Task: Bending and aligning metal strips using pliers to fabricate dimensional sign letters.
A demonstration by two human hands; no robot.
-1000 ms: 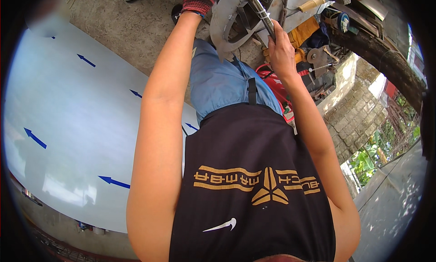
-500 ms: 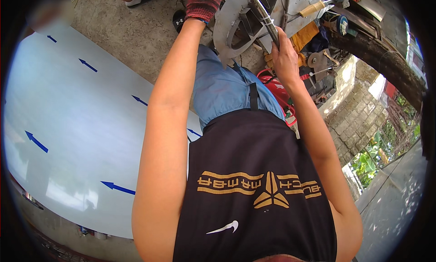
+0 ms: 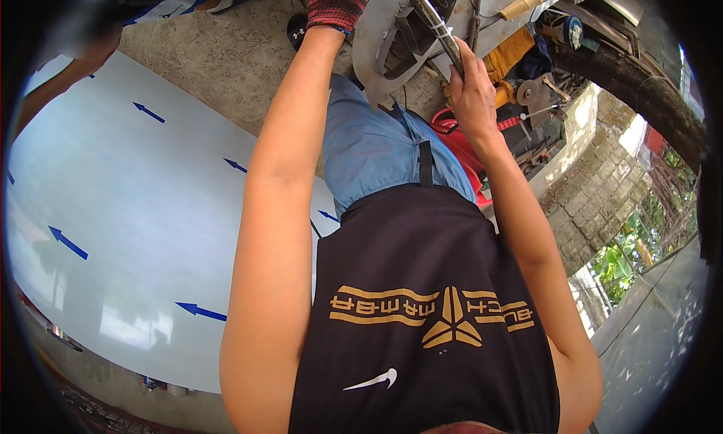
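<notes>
My left hand [image 3: 339, 5], in a red and black knit glove, is at the top edge beside a cut grey metal plate [image 3: 367, 61]. Its fingers are cut off by the picture's edge, so what they grip, if anything, is hidden. My bare right hand [image 3: 474, 95] is closed round the lower end of a long dark rod with white bands [image 3: 439, 29]. The rod slants up and left across the plate. Square metal tube pieces [image 3: 413, 31] stand on the plate behind it.
At left stretches a large glossy pale panel [image 3: 151, 201] with blue arrows. Another person's arm [image 3: 71, 80] reaches over its far corner. Right of my hand are a wooden-handled tool [image 3: 522, 6], a yellow glove [image 3: 508, 55], a grinding disc [image 3: 528, 93] and a stone block wall [image 3: 602, 185].
The other person's arm and blue-and-white clothing have come into view at upper left. My view has shifted slightly; my hands keep nearly the same places, the right still on the rod.
</notes>
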